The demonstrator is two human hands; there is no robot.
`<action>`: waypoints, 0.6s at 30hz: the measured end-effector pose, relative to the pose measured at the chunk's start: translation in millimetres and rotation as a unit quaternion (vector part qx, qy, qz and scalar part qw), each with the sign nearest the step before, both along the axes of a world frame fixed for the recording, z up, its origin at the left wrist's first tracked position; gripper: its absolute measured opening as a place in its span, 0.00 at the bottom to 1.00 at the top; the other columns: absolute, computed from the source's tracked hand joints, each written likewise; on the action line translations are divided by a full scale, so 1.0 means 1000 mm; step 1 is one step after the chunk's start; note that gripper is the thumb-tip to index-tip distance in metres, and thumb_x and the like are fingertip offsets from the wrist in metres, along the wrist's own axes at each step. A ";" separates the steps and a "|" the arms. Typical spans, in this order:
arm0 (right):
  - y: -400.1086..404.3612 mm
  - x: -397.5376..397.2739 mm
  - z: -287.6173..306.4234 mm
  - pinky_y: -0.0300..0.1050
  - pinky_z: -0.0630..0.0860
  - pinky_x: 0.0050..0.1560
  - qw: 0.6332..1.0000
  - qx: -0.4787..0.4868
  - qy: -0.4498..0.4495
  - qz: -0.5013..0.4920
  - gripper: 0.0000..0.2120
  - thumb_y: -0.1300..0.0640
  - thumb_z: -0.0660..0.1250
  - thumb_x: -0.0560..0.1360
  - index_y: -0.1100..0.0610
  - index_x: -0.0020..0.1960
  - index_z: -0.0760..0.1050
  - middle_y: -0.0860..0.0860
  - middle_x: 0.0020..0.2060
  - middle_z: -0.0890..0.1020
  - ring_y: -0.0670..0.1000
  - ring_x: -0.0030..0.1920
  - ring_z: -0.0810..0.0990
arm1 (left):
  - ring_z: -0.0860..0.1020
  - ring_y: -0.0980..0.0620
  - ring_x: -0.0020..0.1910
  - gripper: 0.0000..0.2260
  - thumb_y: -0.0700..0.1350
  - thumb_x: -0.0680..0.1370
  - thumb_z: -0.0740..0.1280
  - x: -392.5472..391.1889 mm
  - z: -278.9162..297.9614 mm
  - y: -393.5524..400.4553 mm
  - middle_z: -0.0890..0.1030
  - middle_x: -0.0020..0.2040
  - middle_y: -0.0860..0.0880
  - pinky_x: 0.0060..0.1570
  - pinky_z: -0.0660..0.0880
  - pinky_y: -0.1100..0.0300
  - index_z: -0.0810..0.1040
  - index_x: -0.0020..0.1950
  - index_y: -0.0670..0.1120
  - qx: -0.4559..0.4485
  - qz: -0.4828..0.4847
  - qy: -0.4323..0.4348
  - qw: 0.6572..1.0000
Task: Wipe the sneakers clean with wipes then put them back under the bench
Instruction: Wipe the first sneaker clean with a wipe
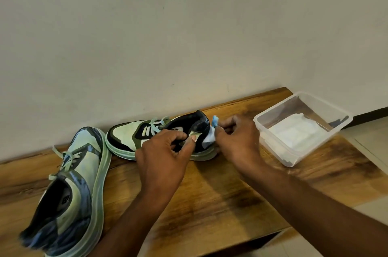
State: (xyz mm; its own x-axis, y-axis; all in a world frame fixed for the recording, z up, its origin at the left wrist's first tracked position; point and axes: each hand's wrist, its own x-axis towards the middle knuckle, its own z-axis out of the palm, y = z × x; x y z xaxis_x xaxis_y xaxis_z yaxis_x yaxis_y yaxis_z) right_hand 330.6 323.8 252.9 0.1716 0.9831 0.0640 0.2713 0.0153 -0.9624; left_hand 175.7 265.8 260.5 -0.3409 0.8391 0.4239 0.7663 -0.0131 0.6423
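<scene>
At centre frame, low, the far sneaker (159, 137) lies side-on against the wall (189, 36), toe toward frame left, heel toward frame right; that puts the heel counter within reach of both hands. Left hand (161, 156) has thumb and forefinger pinched on the collar/side panel near the heel, likely as a brace so the shoe doesn't slide under wiping force. Right hand (237, 137) has fingers curled, pinching a white wipe (210, 138) against the heel; a small blue bit (215, 120) sticks up above the fingers, can't tell what it is. Judgement: wiping of this shoe's heel is in progress, so the task is at mid stage. Second sneaker (71, 191) sits at lower left of frame, toe pointing up-frame, apart from the first, probably parked out of the way; can't tell if it's been cleaned. Both are on the wooden bench top (220, 198), not under it, so the put-back step isn't done. Clear plastic tub (302, 128) at right of frame, just beside the right hand, holds a stack of white wipes (294, 133), placed for a short reach. Tiled floor (369, 137) shows at far right.
</scene>
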 end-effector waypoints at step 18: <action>-0.021 -0.010 0.009 0.41 0.76 0.37 0.908 0.314 -0.205 0.187 0.06 0.64 0.72 0.75 0.56 0.47 0.76 0.49 0.42 0.79 0.46 0.40 0.76 | 0.83 0.59 0.45 0.08 0.51 0.76 0.74 -0.008 -0.004 -0.001 0.85 0.48 0.59 0.46 0.78 0.56 0.87 0.54 0.55 -0.002 -0.033 0.050 0.998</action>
